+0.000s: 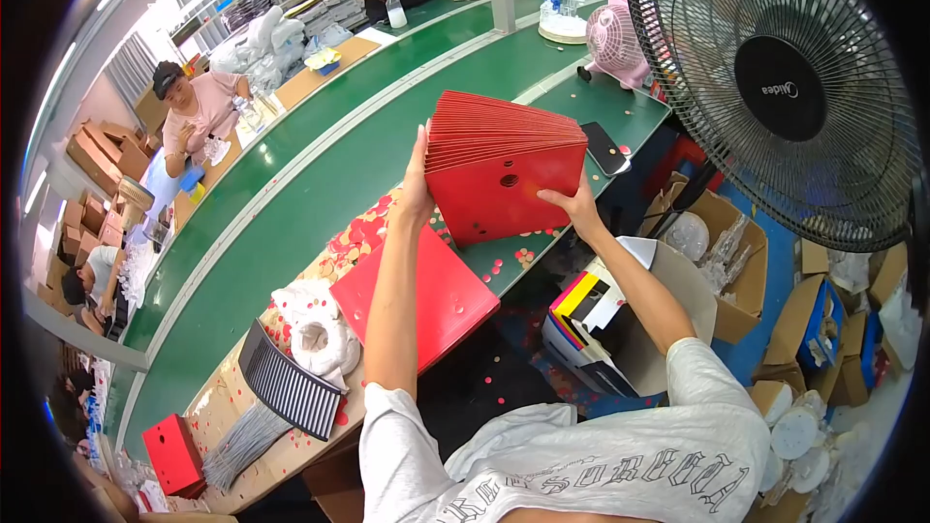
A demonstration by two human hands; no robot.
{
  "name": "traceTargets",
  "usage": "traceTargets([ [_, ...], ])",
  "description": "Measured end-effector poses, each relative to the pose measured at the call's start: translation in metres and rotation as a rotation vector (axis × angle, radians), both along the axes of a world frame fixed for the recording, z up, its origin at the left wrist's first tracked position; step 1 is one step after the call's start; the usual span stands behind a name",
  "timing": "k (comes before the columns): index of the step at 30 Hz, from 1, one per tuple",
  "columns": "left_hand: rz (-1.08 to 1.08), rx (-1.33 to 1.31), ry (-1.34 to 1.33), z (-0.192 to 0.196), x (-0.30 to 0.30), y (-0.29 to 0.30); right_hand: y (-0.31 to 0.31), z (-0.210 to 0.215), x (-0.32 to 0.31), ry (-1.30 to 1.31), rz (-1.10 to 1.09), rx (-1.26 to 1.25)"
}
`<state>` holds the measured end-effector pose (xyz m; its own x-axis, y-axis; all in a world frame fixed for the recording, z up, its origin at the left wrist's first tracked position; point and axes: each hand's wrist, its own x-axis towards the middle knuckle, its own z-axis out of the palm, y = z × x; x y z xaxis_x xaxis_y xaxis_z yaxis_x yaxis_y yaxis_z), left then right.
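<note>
Both my hands hold up a thick fanned stack of red card sheets (504, 174), each with a small punched hole, above the green table (320, 203). My left hand (417, 189) presses flat against the stack's left edge. My right hand (573, 205) grips its lower right corner. Below the stack, a second pile of red sheets (441, 295) lies flat on the table's near edge, among scattered small round red and tan punch-outs (360, 232).
A white cloth bundle (315, 329), a black ribbed tray (288, 387) and a red box (174, 453) lie at my left. A black phone (604, 148) and pink fan (616, 39) sit beyond the stack. A big black standing fan (780, 87) is at right, cardboard boxes (736, 271) below. Other people work at far benches.
</note>
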<state>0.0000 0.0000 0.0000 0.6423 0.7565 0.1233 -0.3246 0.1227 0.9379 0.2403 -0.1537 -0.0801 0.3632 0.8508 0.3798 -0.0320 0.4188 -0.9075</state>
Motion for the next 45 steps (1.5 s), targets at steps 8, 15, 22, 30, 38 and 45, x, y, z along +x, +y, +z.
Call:
traceTargets([
  [8,0.020,-0.189,-0.076,0.010,0.013,-0.009,0.003,0.004,0.001,0.027,0.035,-0.015],
  [15,0.029,-0.185,-0.083,-0.023,0.010,0.031,-0.001,0.004,-0.005,-0.023,0.032,0.014],
  [22,-0.070,-0.227,-0.121,-0.028,0.037,0.037,-0.004,-0.005,0.003,-0.018,0.079,-0.033],
  [30,0.024,-0.182,-0.202,-0.027,0.038,0.042,0.004,0.017,-0.005,-0.215,-0.081,-0.066],
  [38,-0.078,0.437,-0.403,0.163,-0.056,-0.070,0.026,0.131,0.167,-0.995,-0.422,0.323],
  [45,1.078,0.973,0.024,0.109,-0.220,-0.224,0.056,0.204,-0.058,0.167,0.472,0.145],
])
